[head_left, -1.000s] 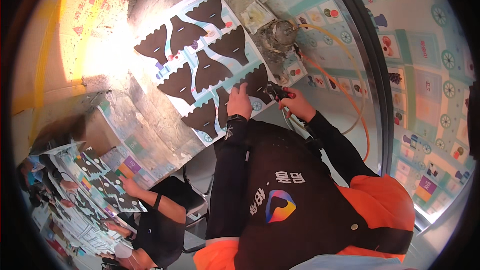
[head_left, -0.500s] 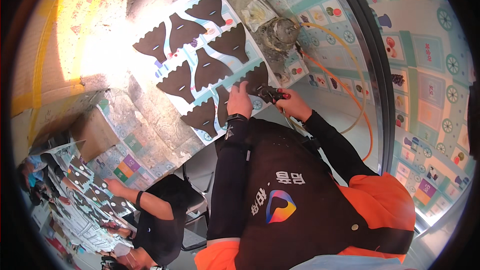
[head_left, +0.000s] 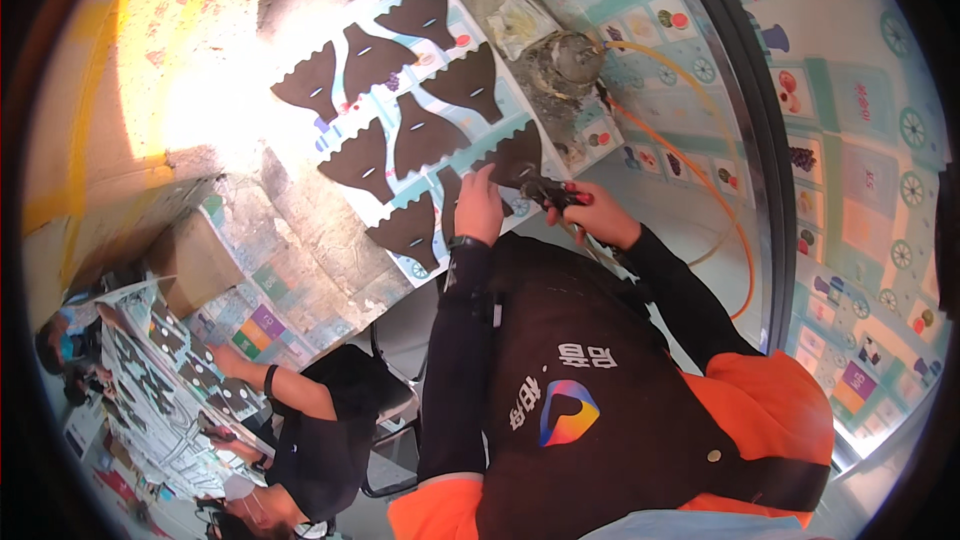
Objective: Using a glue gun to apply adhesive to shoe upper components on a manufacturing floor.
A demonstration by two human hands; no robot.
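Note:
Dark fan-shaped pieces with scalloped edges, such as one central piece (head_left: pixel 425 135), lie in rows on a printed sheet (head_left: pixel 405 68). My left hand (head_left: pixel 479 210) rests on the sheet's near right part, its fingers stretched over the edges of two dark pieces. My right hand (head_left: pixel 603 218) is closed round a black spray gun with red parts (head_left: pixel 548 194). The gun's front end points left, over the lower end of the near right dark piece (head_left: pixel 517 152). My left fingers partly cover the piece beneath them.
A stained pot (head_left: pixel 572 62) with yellow and orange hoses (head_left: pixel 735 230) stands at the table's right. A cardboard wall (head_left: pixel 90 140) rises on the left, a dark metal frame (head_left: pixel 765 140) on the right. At lower left a co-worker (head_left: pixel 315 440) handles similar pieces beside a chair (head_left: pixel 395 415).
My right hand and the spray gun have shifted slightly right and nearer to me. My left hand stays almost in place. The co-worker's arm and head have moved a little.

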